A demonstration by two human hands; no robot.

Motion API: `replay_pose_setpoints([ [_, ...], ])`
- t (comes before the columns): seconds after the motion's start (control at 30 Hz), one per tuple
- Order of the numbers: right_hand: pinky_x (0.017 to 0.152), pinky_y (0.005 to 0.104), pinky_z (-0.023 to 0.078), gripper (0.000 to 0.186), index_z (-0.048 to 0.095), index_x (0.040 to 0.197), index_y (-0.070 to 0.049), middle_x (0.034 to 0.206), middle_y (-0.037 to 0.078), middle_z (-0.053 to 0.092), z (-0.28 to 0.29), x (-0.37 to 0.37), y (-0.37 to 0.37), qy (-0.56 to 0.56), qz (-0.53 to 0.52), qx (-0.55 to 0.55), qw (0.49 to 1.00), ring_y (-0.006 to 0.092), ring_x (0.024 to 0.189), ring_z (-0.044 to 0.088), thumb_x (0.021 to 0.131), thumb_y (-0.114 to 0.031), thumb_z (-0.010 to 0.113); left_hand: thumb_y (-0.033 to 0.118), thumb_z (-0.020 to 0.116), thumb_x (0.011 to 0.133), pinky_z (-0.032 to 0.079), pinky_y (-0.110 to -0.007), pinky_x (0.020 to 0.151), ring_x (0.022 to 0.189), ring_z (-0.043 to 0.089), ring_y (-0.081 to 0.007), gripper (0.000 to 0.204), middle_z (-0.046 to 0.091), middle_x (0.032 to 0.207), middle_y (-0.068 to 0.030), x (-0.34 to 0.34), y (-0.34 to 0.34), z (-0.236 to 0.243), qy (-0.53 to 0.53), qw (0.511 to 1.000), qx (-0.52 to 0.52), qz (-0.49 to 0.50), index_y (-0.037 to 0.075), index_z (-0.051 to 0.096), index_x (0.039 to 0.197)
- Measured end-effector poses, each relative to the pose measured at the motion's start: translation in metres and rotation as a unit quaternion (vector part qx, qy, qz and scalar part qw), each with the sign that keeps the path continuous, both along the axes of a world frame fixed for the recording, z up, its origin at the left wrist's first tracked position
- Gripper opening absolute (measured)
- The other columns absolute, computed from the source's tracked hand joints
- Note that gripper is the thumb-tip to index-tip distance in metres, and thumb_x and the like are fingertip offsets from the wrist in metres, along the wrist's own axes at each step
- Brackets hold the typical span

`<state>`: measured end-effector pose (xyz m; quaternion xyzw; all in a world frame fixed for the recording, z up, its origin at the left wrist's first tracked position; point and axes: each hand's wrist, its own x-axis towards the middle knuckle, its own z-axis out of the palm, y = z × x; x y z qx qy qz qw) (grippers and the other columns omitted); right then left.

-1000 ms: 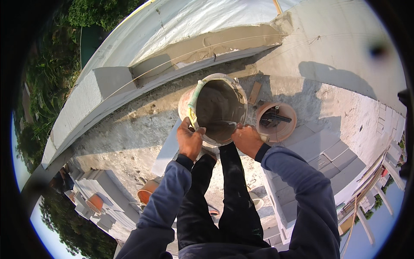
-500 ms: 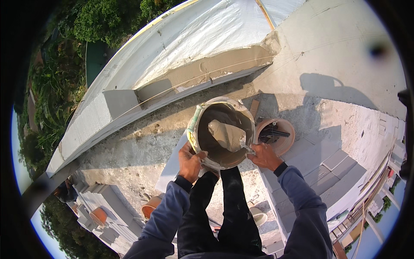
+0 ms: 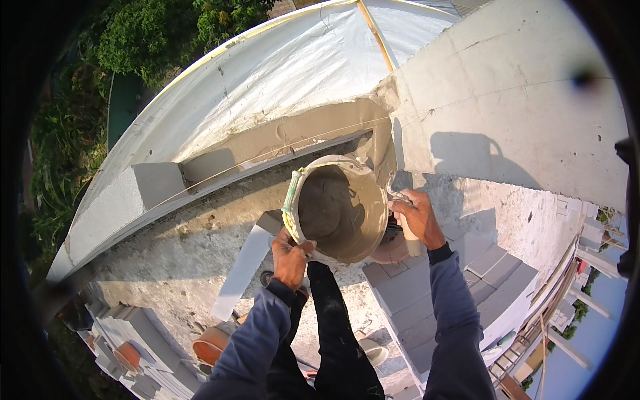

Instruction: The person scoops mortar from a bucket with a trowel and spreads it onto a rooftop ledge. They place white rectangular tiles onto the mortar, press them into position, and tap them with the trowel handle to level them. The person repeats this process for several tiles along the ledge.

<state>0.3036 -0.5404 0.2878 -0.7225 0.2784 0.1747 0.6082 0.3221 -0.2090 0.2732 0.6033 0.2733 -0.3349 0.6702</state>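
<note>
Worn clothing of the person, seen from above. The left sleeve (image 3: 250, 343) and right sleeve (image 3: 457, 310) are long, of blue-grey cloth, brighter where sunlit and deepening to dark navy in shade; soft creases cross the fabric, and each sleeve widens from wrist to upper arm. Each ends in a narrow, close-fitting black band: the left cuff (image 3: 285, 291) and right cuff (image 3: 439, 254). Beyond these, the left hand (image 3: 291, 263) and right hand (image 3: 420, 219) are bare. The trousers (image 3: 337, 333) are black, plain and slim-legged. Footwear cannot be made out clearly.
</note>
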Motion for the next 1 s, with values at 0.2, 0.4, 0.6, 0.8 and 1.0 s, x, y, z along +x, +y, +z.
replay_pose_setpoints([
  [0.2, 0.051, 0.0269, 0.049, 0.030, 0.066, 0.100, -0.001, 0.075, 0.004, 0.062, 0.009, 0.109, -0.032, 0.076, -0.126, 0.183, 0.972, 0.0126, 0.057, 0.057, 0.096, -0.030, 0.072, -0.008, 0.067, 0.079, 0.052, -0.028, 0.077, 0.084, 0.065, -0.0121, 0.036, 0.072, 0.098, -0.0030, -0.013, -0.020, -0.018, -0.010, 0.999, -0.028, 0.021, -0.001, 0.068, 0.114],
  [0.4, 0.049, 0.0292, 0.048, 0.034, 0.064, 0.106, -0.005, 0.076, 0.004, 0.060, 0.069, 0.097, -0.035, 0.076, -0.125, 0.249, 0.957, 0.0130, 0.058, 0.057, 0.101, -0.038, 0.063, -0.009, 0.067, 0.077, 0.051, -0.030, 0.073, 0.080, 0.063, -0.0132, 0.031, 0.071, 0.093, -0.0044, -0.020, -0.017, -0.021, -0.023, 0.999, 0.015, 0.018, -0.002, 0.068, 0.107],
  [0.6, 0.055, 0.0330, 0.050, 0.031, 0.066, 0.090, -0.001, 0.076, 0.010, 0.064, 0.086, 0.052, -0.021, 0.083, -0.068, -0.049, 0.993, 0.0197, 0.061, 0.061, 0.099, -0.030, 0.064, -0.007, 0.071, 0.076, 0.050, -0.032, 0.071, 0.077, 0.061, -0.0145, 0.028, 0.069, 0.088, -0.0044, -0.019, -0.016, -0.043, -0.033, 0.998, 0.028, 0.034, -0.002, 0.067, 0.103],
  [0.8, 0.068, 0.0470, 0.051, 0.035, 0.064, 0.101, 0.007, 0.082, 0.026, 0.066, 0.046, -0.026, -0.007, -0.086, 0.164, -0.299, 0.936, 0.0456, 0.070, 0.062, 0.096, -0.027, 0.068, -0.007, 0.071, 0.075, 0.047, -0.032, 0.069, 0.074, 0.057, -0.0133, 0.024, 0.065, 0.084, -0.0022, -0.017, -0.011, -0.074, -0.069, 0.996, 0.022, 0.049, -0.001, 0.065, 0.098],
  [1.0, 0.077, 0.0447, 0.052, 0.026, 0.064, 0.110, 0.000, 0.105, 0.017, 0.066, -0.034, -0.059, 0.056, -0.110, 0.455, -0.559, 0.684, 0.0321, 0.095, 0.064, 0.095, -0.021, 0.063, -0.005, 0.070, 0.076, 0.045, -0.032, 0.065, 0.071, 0.052, -0.0114, 0.020, 0.058, 0.078, 0.0010, -0.002, -0.002, -0.068, -0.057, 0.998, 0.029, 0.020, 0.000, 0.061, 0.093],
])
